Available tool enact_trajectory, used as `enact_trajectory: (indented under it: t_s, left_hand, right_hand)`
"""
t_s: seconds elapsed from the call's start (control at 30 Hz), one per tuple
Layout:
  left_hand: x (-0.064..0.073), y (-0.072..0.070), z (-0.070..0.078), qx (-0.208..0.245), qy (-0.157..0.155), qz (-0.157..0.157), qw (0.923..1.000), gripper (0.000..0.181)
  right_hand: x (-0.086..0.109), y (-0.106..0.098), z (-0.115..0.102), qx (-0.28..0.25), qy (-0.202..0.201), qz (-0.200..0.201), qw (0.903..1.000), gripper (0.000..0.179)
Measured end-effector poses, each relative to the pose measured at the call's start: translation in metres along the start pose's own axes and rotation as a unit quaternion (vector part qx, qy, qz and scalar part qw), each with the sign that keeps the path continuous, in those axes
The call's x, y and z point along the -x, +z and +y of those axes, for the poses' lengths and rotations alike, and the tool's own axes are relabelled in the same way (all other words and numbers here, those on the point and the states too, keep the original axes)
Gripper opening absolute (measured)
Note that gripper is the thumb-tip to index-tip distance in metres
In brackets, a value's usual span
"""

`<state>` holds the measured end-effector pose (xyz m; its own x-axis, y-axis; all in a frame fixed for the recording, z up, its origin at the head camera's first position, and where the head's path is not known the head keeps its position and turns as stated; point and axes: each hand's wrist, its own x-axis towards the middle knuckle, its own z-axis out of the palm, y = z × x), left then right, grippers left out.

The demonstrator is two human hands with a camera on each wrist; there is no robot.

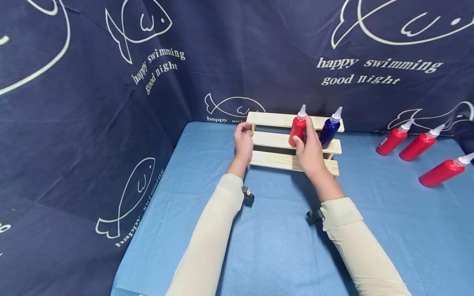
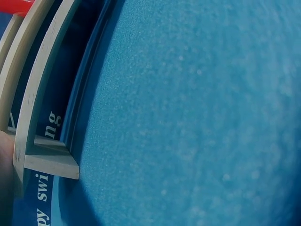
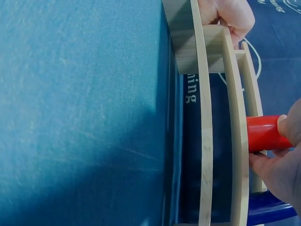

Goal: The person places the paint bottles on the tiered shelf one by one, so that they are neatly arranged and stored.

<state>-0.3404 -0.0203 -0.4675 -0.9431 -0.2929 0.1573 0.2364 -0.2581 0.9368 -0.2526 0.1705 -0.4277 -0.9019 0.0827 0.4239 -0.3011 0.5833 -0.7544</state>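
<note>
A three-tier wooden rack [image 1: 275, 158] stands on the blue cloth. My left hand [image 1: 244, 142] holds its left end, fingers curled at the side of the upper tiers, as the right wrist view also shows. With thumb and fingers, my right hand [image 1: 311, 150] grips a red squeeze bottle [image 1: 297, 130] with a white nozzle tip. The bottle is upright, its base at the middle tier [image 3: 237, 141]. Just right of that hand a dark blue squeeze bottle [image 1: 329, 132] stands on the same tier, partly hidden by the fingers.
Several red squeeze bottles stand to the right on the blue tablecloth [image 1: 274, 246], the nearest one [image 1: 442, 172] close to the right edge of view. Behind the rack and along the left hangs a navy curtain [image 1: 229, 53] with white fish drawings and lettering.
</note>
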Motion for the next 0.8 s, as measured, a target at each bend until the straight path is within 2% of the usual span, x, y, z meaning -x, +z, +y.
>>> enact_trajectory:
  t_s: [0.3,0.63,0.8]
  left_hand:
    - [0.001,0.001,-0.001,0.01,-0.007,0.005,0.9999,0.026]
    - [0.004,0.001,-0.002,-0.001,-0.013,0.007,0.9999,0.025]
    - [0.002,0.001,-0.001,0.003,-0.005,0.007,1.0,0.025]
  right_hand:
    - [0.004,0.0,0.0,-0.011,0.025,-0.02,0.9994,0.084]
    - [0.015,-0.001,0.001,-0.02,0.019,-0.037,0.9989,0.096]
    - [0.019,-0.007,-0.006,-0.019,0.046,-0.073,0.9961,0.101]
